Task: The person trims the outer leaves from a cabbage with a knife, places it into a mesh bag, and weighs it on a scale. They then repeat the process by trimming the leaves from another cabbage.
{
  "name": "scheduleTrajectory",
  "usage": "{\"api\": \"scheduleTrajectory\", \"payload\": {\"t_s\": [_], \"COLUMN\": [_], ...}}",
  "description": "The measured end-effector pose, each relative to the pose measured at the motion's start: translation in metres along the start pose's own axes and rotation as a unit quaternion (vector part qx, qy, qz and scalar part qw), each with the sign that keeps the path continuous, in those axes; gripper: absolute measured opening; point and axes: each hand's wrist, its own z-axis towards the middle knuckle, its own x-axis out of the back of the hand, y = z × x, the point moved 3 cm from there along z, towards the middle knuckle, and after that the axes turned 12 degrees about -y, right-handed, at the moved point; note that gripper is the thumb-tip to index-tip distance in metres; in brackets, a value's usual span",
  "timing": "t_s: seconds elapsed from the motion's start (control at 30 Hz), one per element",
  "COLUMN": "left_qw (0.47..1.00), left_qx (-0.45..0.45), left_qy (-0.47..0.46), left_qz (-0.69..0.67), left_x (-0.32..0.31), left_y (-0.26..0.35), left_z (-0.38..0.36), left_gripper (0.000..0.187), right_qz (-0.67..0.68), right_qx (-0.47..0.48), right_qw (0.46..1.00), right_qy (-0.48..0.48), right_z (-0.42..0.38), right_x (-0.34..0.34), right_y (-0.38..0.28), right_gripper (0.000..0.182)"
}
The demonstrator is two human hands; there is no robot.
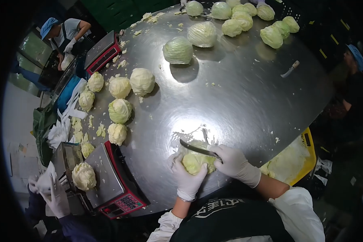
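Note:
A pale green cabbage (pixel 195 161) lies on the steel table near its front edge, with what looks like clear film over its far side. My left hand (pixel 188 177), in a white glove, is wrapped round the cabbage's left and near side. In my gloved right hand (pixel 234 164) is a knife (pixel 195 148) with a dark curved blade, which lies across the top of the cabbage and points left. The right fingertips are close to the cabbage's right side.
Several cabbages (pixel 142 82) stand on the steel table (pixel 230 109), left and far. A red-edged scale (pixel 109 173) with a cabbage is at left, beside a co-worker's gloved hands. Another knife (pixel 290 69) lies far right. A yellow crate (pixel 306 155) adjoins the right edge.

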Motion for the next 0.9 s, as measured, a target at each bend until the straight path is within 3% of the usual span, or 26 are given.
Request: {"api": "scheduleTrajectory", "payload": {"t_s": [0.07, 0.13, 0.2, 0.23, 0.27, 0.33, 0.37, 0.4, 0.47, 0.5, 0.6, 0.67, 0.7, 0.73, 0.77, 0.8, 0.83, 0.87, 0.9], "left_qw": [0.995, 0.993, 0.969, 0.958, 0.958, 0.919, 0.882, 0.883, 0.883, 0.924, 0.967, 0.963, 0.914, 0.83, 0.797, 0.797, 0.704, 0.595, 0.552], "left_qx": [-0.096, -0.114, -0.205, -0.206, -0.204, -0.08, -0.005, -0.006, 0.005, -0.048, -0.041, -0.052, 0.023, 0.101, 0.106, 0.106, 0.186, 0.264, 0.305], "left_qy": [0.037, -0.01, -0.132, -0.192, -0.192, -0.226, -0.217, -0.216, -0.269, -0.274, -0.194, -0.182, -0.178, -0.168, -0.187, -0.191, -0.232, -0.266, -0.258], "left_qz": [0.002, -0.017, -0.029, -0.063, -0.06, -0.313, -0.418, -0.416, -0.385, -0.261, -0.159, -0.191, -0.364, -0.522, -0.564, -0.564, -0.645, -0.711, -0.732], "left_x": [0.006, 0.015, 0.02, 0.025, 0.032, 0.045, 0.053, 0.063, 0.076, 0.069, 0.042, 0.033, 0.029, 0.024, 0.019, 0.021, 0.021, 0.021, 0.018], "left_y": [-0.002, -0.017, -0.037, -0.05, -0.06, -0.073, -0.072, -0.059, -0.04, -0.056, -0.053, -0.053, -0.055, -0.055, -0.052, -0.052, -0.055, -0.054, -0.049], "left_z": [-0.004, -0.009, -0.012, -0.016, -0.021, -0.024, -0.026, -0.025, -0.02, -0.02, -0.017, -0.011, -0.009, -0.009, -0.009, -0.01, -0.015, -0.022, -0.027], "left_gripper": [0.074, 0.076, 0.083, 0.085, 0.085, 0.086, 0.098, 0.098, 0.118, 0.126, 0.121, 0.112, 0.108, 0.104, 0.097, 0.097, 0.099, 0.102, 0.102], "right_qz": [0.013, 0.037, 0.039, 0.021, 0.004, 0.02, 0.033, 0.035, 0.108, 0.105, 0.07, 0.036, 0.047, 0.045, 0.045, -0.062, -0.168, -0.166, -0.146], "right_qx": [-0.003, -0.088, -0.175, -0.209, -0.241, -0.254, -0.269, -0.267, -0.304, -0.312, -0.332, -0.36, -0.349, -0.387, -0.423, -0.429, -0.431, -0.432, -0.446], "right_qw": [1.0, 0.995, 0.984, 0.978, 0.97, 0.967, 0.962, 0.963, 0.946, 0.944, 0.933, 0.923, 0.915, 0.897, 0.879, 0.876, 0.863, 0.863, 0.856], "right_qy": [-0.01, -0.021, -0.01, -0.013, -0.018, 0.003, 0.025, 0.026, 0.015, 0.038, 0.122, 0.131, 0.198, 0.207, 0.216, 0.212, 0.204, 0.202, 0.219], "right_z": [0.009, 0.029, 0.05, 0.06, 0.068, 0.073, 0.07, 0.062, 0.038, 0.023, -0.036, -0.091, -0.127, -0.166, -0.199, -0.228, -0.247, -0.25, -0.249], "right_x": [-0.009, -0.017, -0.019, -0.009, -0.001, 0.012, 0.019, 0.027, 0.044, 0.045, 0.048, 0.064, 0.068, 0.077, 0.088, 0.103, 0.118, 0.129, 0.134], "right_y": [0.018, 0.051, 0.088, 0.095, 0.098, 0.11, 0.117, 0.118, 0.123, 0.131, 0.158, 0.175, 0.192, 0.211, 0.221, 0.216, 0.202, 0.187, 0.169], "right_gripper": [0.033, 0.02, 0.02, 0.021, 0.022, 0.023, 0.024, 0.024, 0.027, 0.027, 0.025, 0.022, 0.02, 0.022, 0.025, 0.034, 0.046, 0.046, 0.056]}}
